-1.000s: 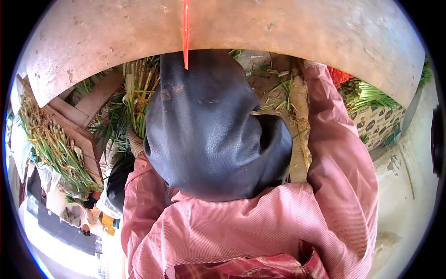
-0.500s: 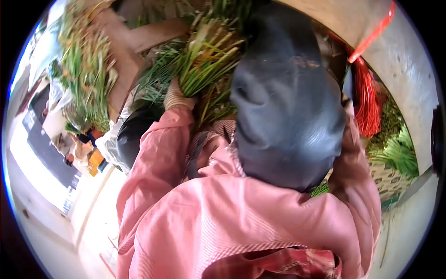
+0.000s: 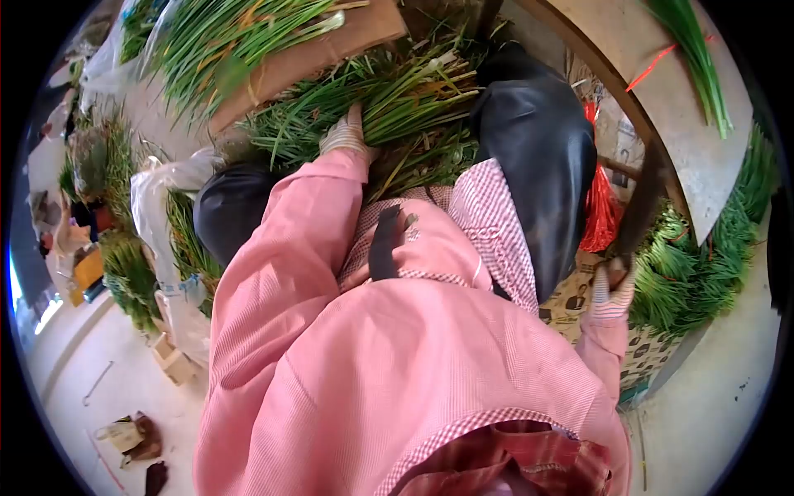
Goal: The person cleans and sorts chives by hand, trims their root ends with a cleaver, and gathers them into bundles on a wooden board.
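My left hand [image 3: 347,136], in a pale striped glove, is closed round a bunch of long green stalks [image 3: 413,103] that look like green onions. The stalks lie above my lap, with their paler ends to the right; part of the grip is hidden under them. Low on the right, my right hand [image 3: 612,291], also in a striped glove with bare fingertips, points upward with its fingers somewhat apart. Nothing shows in it. It is just below a hank of red plastic string [image 3: 601,211] and beside a heap of green stalks [image 3: 674,269].
A brown board [image 3: 322,58] bearing more green stalks is at the upper left. A metal-topped table [image 3: 591,25] with a tied bundle [image 3: 691,62] curves along the upper right. My dark-covered knees [image 3: 538,140] flank the work. Plastic bags [image 3: 174,178] stand at the left.
The view has shifted, showing more of the right side. My right hand, hidden before, now shows below the red string. My left hand still holds the stalks, which lie flatter now.
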### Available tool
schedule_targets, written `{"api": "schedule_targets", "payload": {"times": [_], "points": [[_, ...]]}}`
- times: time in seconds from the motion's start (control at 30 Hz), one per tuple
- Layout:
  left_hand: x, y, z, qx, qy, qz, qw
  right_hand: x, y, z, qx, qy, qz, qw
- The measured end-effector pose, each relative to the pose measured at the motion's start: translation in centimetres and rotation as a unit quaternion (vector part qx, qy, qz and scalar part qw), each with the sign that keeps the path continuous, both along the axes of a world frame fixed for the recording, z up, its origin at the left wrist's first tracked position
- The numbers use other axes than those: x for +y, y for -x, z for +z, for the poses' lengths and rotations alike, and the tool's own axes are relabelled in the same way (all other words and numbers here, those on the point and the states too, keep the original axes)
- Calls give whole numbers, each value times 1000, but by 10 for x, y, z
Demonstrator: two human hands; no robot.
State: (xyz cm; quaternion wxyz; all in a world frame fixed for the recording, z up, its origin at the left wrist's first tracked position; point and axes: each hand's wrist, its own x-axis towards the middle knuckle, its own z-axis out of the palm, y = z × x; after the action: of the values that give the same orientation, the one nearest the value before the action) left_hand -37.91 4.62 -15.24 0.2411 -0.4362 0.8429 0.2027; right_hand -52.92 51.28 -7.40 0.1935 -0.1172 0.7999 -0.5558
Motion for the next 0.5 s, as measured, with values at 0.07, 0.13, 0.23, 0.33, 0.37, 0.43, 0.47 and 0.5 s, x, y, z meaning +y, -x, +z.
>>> {"api": "schedule_targets", "payload": {"times": [0.07, 0.13, 0.23, 0.33, 0.37, 0.43, 0.47, 0.5], "points": [[-3, -3, -2, -27, -22, 2, 999, -26, 19, 46, 10, 70, 75, 995], [-12, -3, 3, -82, -66, -17, 994, -101, 21, 120, -19, 51, 86, 995], [-18, -8, -1, -107, -106, -16, 988, -175, 2, 139, 86, 17, 158, 984], [-33, -15, -42, -102, -140, 34, 984, -240, -18, 140, 161, -89, 327, 927], [-35, -19, -56, -106, -163, 57, 979, -259, -24, 135, 150, -142, 381, 901], [-35, -24, -32, -49, -133, 63, 988, -283, -37, 84, 142, -173, 438, 870], [-42, -24, -67, -74, -154, 51, 984, -291, -45, 59, 203, -156, 450, 856], [-47, -25, -88, -101, -176, 38, 978, -298, -51, 39, 261, -137, 460, 838]]}}
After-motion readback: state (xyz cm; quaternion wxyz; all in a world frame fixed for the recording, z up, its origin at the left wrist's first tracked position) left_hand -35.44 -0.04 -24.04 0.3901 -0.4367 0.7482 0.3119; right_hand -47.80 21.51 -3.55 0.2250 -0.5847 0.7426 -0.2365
